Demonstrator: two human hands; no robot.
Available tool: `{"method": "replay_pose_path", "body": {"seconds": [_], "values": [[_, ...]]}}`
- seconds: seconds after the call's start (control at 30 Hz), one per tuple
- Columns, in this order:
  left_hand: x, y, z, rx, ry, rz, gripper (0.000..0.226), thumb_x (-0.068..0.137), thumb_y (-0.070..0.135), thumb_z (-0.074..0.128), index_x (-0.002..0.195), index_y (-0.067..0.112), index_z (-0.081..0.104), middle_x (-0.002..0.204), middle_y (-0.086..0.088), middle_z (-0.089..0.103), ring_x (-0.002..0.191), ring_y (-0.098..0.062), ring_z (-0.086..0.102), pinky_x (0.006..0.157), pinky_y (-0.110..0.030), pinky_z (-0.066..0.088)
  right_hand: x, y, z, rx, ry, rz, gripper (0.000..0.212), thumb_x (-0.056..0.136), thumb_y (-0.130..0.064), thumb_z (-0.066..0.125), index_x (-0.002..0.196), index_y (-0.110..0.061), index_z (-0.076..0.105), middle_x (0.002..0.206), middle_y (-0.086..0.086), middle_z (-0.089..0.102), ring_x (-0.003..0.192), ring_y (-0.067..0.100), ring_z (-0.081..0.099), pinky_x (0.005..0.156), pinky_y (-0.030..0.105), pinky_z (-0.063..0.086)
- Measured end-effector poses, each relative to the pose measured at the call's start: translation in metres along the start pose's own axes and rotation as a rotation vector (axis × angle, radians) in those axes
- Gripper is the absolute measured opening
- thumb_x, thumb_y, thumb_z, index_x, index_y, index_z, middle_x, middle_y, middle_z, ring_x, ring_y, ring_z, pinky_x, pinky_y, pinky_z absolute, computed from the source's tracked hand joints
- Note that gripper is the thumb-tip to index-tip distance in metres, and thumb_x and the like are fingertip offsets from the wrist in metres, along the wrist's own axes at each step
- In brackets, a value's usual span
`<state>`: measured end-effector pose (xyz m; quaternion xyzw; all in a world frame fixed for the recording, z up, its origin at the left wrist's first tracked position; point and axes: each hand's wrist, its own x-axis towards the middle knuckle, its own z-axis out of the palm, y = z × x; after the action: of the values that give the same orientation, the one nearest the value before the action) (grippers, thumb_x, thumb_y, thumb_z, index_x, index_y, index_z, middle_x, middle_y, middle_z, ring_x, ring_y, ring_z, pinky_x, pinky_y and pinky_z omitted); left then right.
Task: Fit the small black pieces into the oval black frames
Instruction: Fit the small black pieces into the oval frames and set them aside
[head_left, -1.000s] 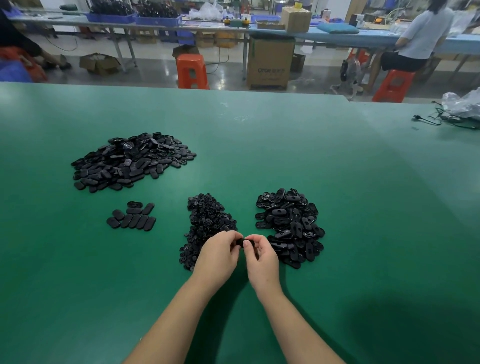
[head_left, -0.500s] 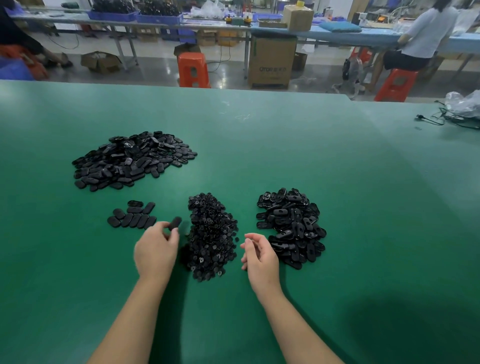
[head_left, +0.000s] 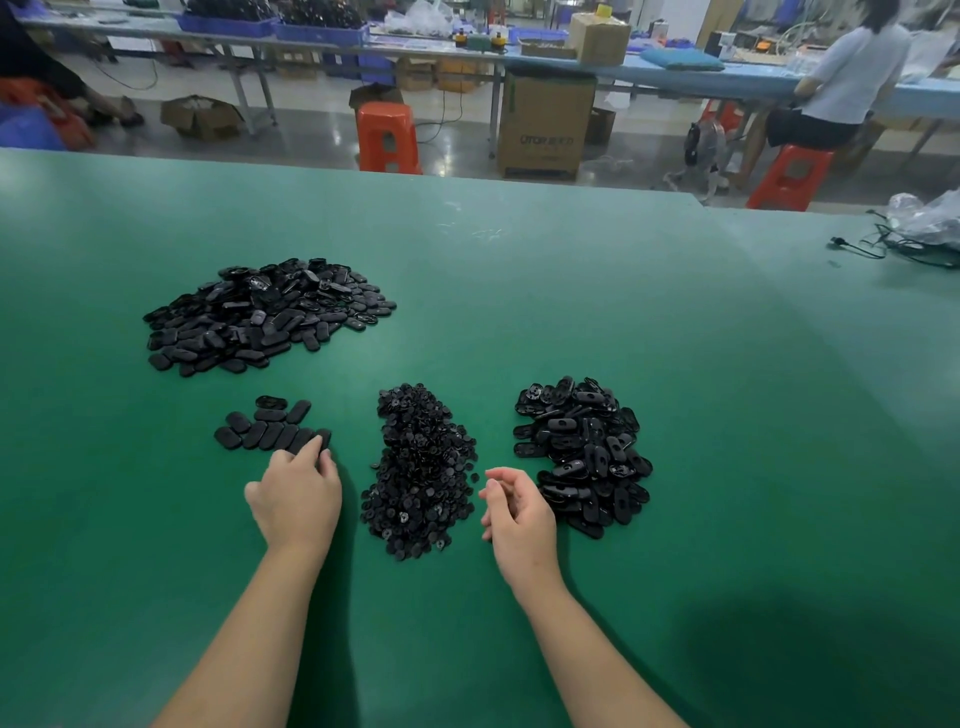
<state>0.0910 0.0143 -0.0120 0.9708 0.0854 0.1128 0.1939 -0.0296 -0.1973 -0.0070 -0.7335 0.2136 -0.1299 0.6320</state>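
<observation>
Green worktop (head_left: 571, 291). Beyond it: two orange stools (head_left: 387, 136) (head_left: 787, 176), tall cardboard box (head_left: 545, 127) on floor. Seated person (head_left: 841, 83) at long blue bench (head_left: 748, 80). Black cable (head_left: 883, 247) and clear plastic bag (head_left: 930, 218) far right.

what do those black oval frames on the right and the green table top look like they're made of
Oval frames: probably moulded hard plastic with a glossy finish, since bright glints show on their rims. Table top: matte green, likely a rubber or vinyl mat; it shows only soft, diffuse reflections. Neither is certain.

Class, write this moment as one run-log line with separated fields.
left hand: setting oval piece at end of row | right hand: empty, between small-pieces pile and frames pile | next: probably pick new parts
</observation>
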Motion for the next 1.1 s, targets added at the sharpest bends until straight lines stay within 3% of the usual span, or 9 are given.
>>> {"method": "replay_pose_path", "body": {"seconds": [0.13, 0.27, 0.37, 0.43, 0.53, 0.63, 0.73, 0.93, 1.1], "values": [[-0.003, 0.002, -0.001, -0.127, 0.008, 0.072, 0.034, 0.100, 0.016, 0.053, 0.129, 0.023, 0.069, 0.084, -0.003, 0.053, 0.063, -0.029, 0.051, 0.076, -0.037, 0.034, -0.001, -0.001, 0.001, -0.012, -0.012, 0.006, 0.015, 0.103, -0.017, 0.054, 0.102, -0.028, 0.064, 0.083, -0.002, 0.069, 0.061, 0.004, 0.059, 0.056, 0.025, 0.054], [-0.012, 0.007, 0.002, -0.186, -0.110, 0.159, 0.032, 0.094, 0.012, 0.052, 0.113, 0.024, 0.075, 0.083, 0.004, 0.054, 0.075, -0.020, 0.054, 0.087, -0.038, 0.037, -0.001, -0.003, 0.004, -0.110, -0.038, -0.019, 0.017, 0.102, -0.016, 0.055, 0.098, -0.030, 0.064, 0.082, -0.004, 0.067, 0.061, 0.004, 0.054, 0.061, 0.037, 0.054], [-0.011, 0.006, 0.003, -0.201, -0.153, 0.176, 0.034, 0.092, 0.011, 0.051, 0.110, 0.027, 0.075, 0.081, 0.008, 0.055, 0.082, -0.018, 0.055, 0.087, -0.037, 0.032, 0.001, -0.004, 0.004, -0.178, -0.092, -0.042, 0.017, 0.101, -0.016, 0.056, 0.096, -0.030, 0.065, 0.077, -0.007, 0.064, 0.057, 0.001, 0.049, 0.054, 0.020, 0.042], [-0.011, 0.002, 0.004, -0.242, -0.164, 0.184, 0.033, 0.092, 0.013, 0.051, 0.106, 0.031, 0.075, 0.079, 0.010, 0.054, 0.081, -0.013, 0.053, 0.088, -0.036, 0.031, 0.004, -0.007, 0.000, -0.220, -0.128, -0.062, 0.016, 0.102, -0.016, 0.055, 0.097, -0.024, 0.067, 0.076, -0.007, 0.063, 0.054, 0.002, 0.045, 0.053, 0.018, 0.037], [-0.013, 0.001, 0.007, -0.314, -0.144, 0.202, 0.033, 0.093, 0.013, 0.053, 0.099, 0.036, 0.076, 0.079, 0.011, 0.054, 0.076, -0.005, 0.053, 0.091, -0.035, 0.031, 0.013, -0.016, -0.012, -0.537, -0.080, -0.266, 0.018, 0.102, -0.016, 0.053, 0.106, -0.019, 0.071, 0.091, -0.011, 0.067, 0.070, -0.003, 0.056, 0.065, 0.011, 0.042], [-0.012, 0.001, 0.010, -0.317, -0.148, 0.211, 0.033, 0.095, 0.013, 0.053, 0.098, 0.034, 0.078, 0.082, 0.012, 0.055, 0.075, -0.007, 0.054, 0.092, -0.032, 0.028, 0.031, -0.024, -0.028, -0.938, 0.048, -0.469, 0.020, 0.098, -0.014, 0.059, 0.112, -0.012, 0.073, 0.098, 0.000, 0.070, 0.086, 0.014, 0.065, 0.073, 0.022, 0.052], [-0.010, 0.001, 0.011, -0.297, -0.136, 0.209, 0.032, 0.094, 0.012, 0.053, 0.096, 0.032, 0.078, 0.083, 0.013, 0.055, 0.075, -0.008, 0.054, 0.091, -0.031, 0.028, 0.049, -0.031, -0.038, -1.191, 0.036, -0.433, 0.020, 0.095, -0.013, 0.057, 0.110, -0.010, 0.071, 0.101, 0.005, 0.058, 0.098, 0.025, 0.052, 0.085, 0.033, 0.046], [-0.011, 0.002, 0.010, -0.303, -0.106, 0.203, 0.026, 0.091, 0.010, 0.056, 0.093, 0.025, 0.077, 0.084, 0.014, 0.056, 0.073, -0.009, 0.055, 0.090, -0.032, 0.031, 0.065, -0.038, -0.049, -1.454, -0.072, -0.317, 0.020, 0.093, -0.012, 0.053, 0.105, -0.017, 0.069, 0.109, 0.005, 0.049, 0.106, 0.028, 0.038, 0.090, 0.037, 0.034], [-0.010, 0.002, 0.011, -0.301, -0.099, 0.208, 0.013, 0.093, 0.020, 0.063, 0.086, 0.024, 0.074, 0.084, 0.012, 0.059, 0.075, -0.010, 0.056, 0.086, -0.033, 0.031, 0.066, -0.034, -0.050, -1.468, -0.137, -0.390, 0.028, 0.095, -0.014, 0.055, 0.116, -0.023, 0.071, 0.114, 0.003, 0.049, 0.110, 0.029, 0.037, 0.095, 0.039, 0.033]]}}
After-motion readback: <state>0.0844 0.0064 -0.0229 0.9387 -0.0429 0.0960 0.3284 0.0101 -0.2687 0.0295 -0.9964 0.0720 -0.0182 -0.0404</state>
